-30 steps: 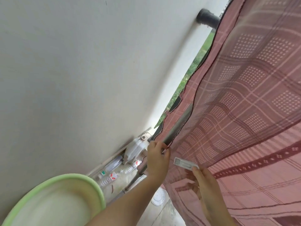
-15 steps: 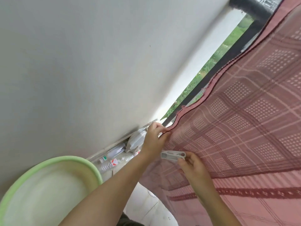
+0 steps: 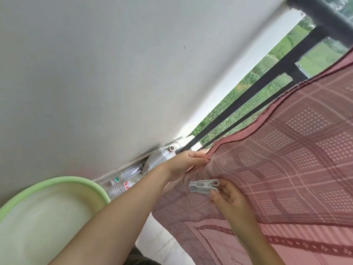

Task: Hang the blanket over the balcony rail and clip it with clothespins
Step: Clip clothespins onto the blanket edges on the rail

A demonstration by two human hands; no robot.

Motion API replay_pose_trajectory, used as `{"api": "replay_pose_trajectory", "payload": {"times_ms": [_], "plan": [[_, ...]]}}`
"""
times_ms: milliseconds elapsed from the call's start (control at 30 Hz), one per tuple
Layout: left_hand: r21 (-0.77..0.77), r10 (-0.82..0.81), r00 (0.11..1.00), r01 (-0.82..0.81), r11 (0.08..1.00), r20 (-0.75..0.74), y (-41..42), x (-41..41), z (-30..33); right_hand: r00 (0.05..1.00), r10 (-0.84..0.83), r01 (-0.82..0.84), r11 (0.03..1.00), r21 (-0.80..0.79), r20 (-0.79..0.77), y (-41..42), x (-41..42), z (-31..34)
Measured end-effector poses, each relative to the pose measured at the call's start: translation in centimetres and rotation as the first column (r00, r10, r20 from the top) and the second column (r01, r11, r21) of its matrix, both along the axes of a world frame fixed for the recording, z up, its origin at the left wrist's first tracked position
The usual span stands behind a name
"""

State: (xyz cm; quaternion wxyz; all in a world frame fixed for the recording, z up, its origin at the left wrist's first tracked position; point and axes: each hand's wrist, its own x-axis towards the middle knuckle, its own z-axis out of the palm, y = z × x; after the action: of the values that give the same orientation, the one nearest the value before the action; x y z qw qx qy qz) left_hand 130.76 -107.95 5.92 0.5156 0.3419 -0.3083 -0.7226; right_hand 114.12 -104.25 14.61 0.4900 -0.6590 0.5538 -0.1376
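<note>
Since half a second ago, both hands sit higher against the dusty-pink checked blanket (image 3: 286,159). Left hand (image 3: 186,162) pinches its edge at nine o'clock; right hand (image 3: 230,197) grips a white plastic clothespin (image 3: 204,186), below the black metal balcony rail (image 3: 324,14).

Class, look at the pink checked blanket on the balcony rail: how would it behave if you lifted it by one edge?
The pink checked blanket is probably floppy: it sags and folds where the left hand pinches its edge. It seems fairly light, since a fingertip grip lifts that corner. It might slide off until the white plastic clothespin is clipped on.
</note>
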Motion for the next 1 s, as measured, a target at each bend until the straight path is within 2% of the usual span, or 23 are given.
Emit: {"api": "replay_pose_trajectory", "payload": {"times_ms": [67, 133, 200, 300, 367, 433, 500, 533, 633, 733, 867, 933, 1000], "plan": [[-0.003, -0.063, 0.998, 0.063, 0.998, 0.024, -0.4, 0.3, 0.3, 1.000, -0.014, 0.014, 1.000, 0.008, 0.006, 0.0, 0.3, 0.2], [-0.006, -0.021, 0.996, 0.021, 1.000, 0.092, -0.7, 0.4, 0.5, 1.000, -0.009, 0.009, 1.000, 0.002, 0.001, 0.1, 0.4, 0.1], [-0.017, 0.134, 0.976, -0.134, 0.991, 0.169, -0.1, 0.1, 0.7, 1.000, 0.014, -0.014, 1.000, -0.004, -0.025, 0.2, 0.5, 0.1], [-0.103, 0.416, 0.853, -0.405, 0.908, 0.316, 1.5, -0.6, 0.5, 0.996, 0.081, -0.082, 0.996, -0.021, -0.045, 0.7, 0.9, 0.8], [-0.136, 0.530, 0.796, -0.514, 0.847, 0.292, 2.6, -0.8, 0.2, 0.984, 0.169, -0.172, 0.984, -0.040, -0.059, 1.1, 2.0, 2.3], [-0.123, 0.556, 0.803, -0.543, 0.831, 0.213, 3.4, -0.9, 0.1, 0.953, 0.288, -0.295, 0.953, -0.069, -0.093, 1.3, 3.8, 4.7], [-0.053, 0.514, 0.856, -0.512, 0.857, 0.058, 3.9, -1.5, 0.4, 0.900, 0.377, -0.415, 0.893, -0.172, -0.216, 0.7, 5.9, 7.2], [-0.003, 0.510, 0.859, -0.510, 0.860, 0.034, 4.0, -1.9, 0.4, 0.867, 0.391, -0.469, 0.849, -0.243, -0.307, 0.2, 7.0, 8.2], [0.068, 0.504, 0.857, -0.512, 0.856, 0.111, 3.9, -2.6, -0.6, 0.783, 0.351, -0.576, 0.719, -0.388, -0.513, -1.9, 10.4, 10.4], [0.062, 0.480, 0.867, -0.491, 0.869, 0.135, 4.7, -2.6, -1.6, 0.625, 0.327, -0.699, 0.638, -0.323, -0.709, -3.8, 12.6, 10.4], [0.053, 0.483, 0.862, -0.495, 0.867, 0.153, 5.2, -1.6, -2.2, 0.452, 0.358, -0.734, 0.670, -0.112, -0.817, -5.3, 13.6, 8.1], [0.043, 0.494, 0.847, -0.511, 0.859, 0.199, 5.0, -0.7, -2.3, 0.400, 0.337, -0.746, 0.660, -0.088, -0.853, -5.8, 13.5, 6.8], [0.037, 0.501, 0.836, -0.521, 0.853, 0.224, 4.9, -0.1, -2.3, 0.395, 0.320, -0.745, 0.660, -0.096, -0.861, -6.1, 13.6, 6.0]]}}
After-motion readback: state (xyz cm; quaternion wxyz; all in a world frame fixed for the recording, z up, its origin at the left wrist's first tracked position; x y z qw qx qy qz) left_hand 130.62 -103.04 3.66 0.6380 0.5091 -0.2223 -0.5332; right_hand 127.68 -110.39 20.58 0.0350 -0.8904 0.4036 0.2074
